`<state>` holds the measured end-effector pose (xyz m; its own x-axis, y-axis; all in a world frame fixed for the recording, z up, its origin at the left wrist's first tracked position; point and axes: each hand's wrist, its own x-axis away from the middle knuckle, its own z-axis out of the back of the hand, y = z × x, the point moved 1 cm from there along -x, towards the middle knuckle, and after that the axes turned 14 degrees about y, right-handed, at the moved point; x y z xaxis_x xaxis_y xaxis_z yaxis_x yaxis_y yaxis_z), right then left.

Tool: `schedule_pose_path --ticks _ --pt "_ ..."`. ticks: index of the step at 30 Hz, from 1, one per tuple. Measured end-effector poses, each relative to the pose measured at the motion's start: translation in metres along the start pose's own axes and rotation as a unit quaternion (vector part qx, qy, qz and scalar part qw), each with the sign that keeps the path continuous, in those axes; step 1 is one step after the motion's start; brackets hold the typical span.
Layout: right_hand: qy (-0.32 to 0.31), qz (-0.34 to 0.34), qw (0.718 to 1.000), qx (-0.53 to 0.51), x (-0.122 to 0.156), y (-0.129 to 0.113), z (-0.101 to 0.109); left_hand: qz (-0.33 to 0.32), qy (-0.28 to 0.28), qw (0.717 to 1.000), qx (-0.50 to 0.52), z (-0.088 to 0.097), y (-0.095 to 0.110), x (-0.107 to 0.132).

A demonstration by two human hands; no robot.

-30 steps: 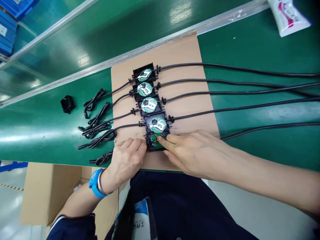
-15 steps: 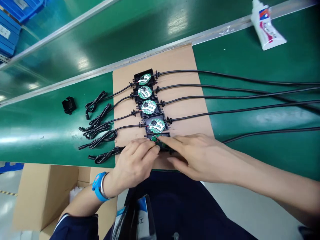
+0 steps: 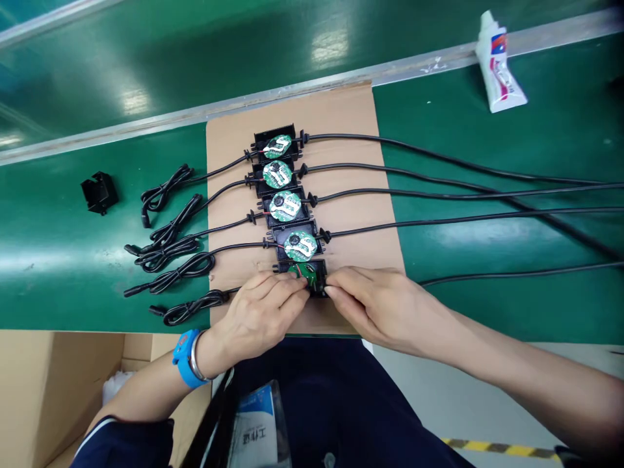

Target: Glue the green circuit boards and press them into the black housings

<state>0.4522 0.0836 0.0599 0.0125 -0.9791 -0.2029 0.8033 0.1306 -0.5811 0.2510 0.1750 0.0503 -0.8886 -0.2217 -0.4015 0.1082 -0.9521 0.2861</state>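
Observation:
Several black plastic housings with round green circuit boards lie in a row on a cardboard sheet (image 3: 341, 117), each with black cables running left and right. My left hand (image 3: 258, 315) and my right hand (image 3: 375, 302) meet at the nearest housing (image 3: 307, 276). The left fingers are pinched on the green board (image 3: 299, 270) in it. Closed right fingertips press against the housing's right end, where its cable leaves. The hands hide the housing's front edge.
Coiled cable ends (image 3: 170, 240) lie left of the cardboard on the green belt (image 3: 487, 143). A loose black housing (image 3: 99, 192) sits far left, a white tube (image 3: 498, 65) at the back right. A cardboard box (image 3: 58, 377) stands below the belt's edge.
My left hand slid right from the housing's left end onto the green board. My right hand drew back from the board to the housing's right end. The view shifted.

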Motion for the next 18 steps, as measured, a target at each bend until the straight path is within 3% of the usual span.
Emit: schedule_pose_path --ticks 3,5,13,18 --pt "-0.066 -0.099 0.992 -0.032 -0.004 0.004 -0.001 0.006 -0.008 1.000 -0.018 0.000 0.003 -0.002" --pt "-0.109 -0.127 0.986 -0.011 -0.005 0.006 -0.001 0.006 -0.012 0.999 -0.032 0.001 0.004 -0.004" --pt "-0.233 -0.062 0.954 0.176 -0.012 0.000 -0.006 -0.008 -0.041 0.998 -0.053 0.007 0.011 -0.019" --pt "-0.205 -0.063 0.947 0.239 -0.015 -0.007 -0.011 0.015 -0.097 0.992 -0.079 0.003 0.018 -0.028"
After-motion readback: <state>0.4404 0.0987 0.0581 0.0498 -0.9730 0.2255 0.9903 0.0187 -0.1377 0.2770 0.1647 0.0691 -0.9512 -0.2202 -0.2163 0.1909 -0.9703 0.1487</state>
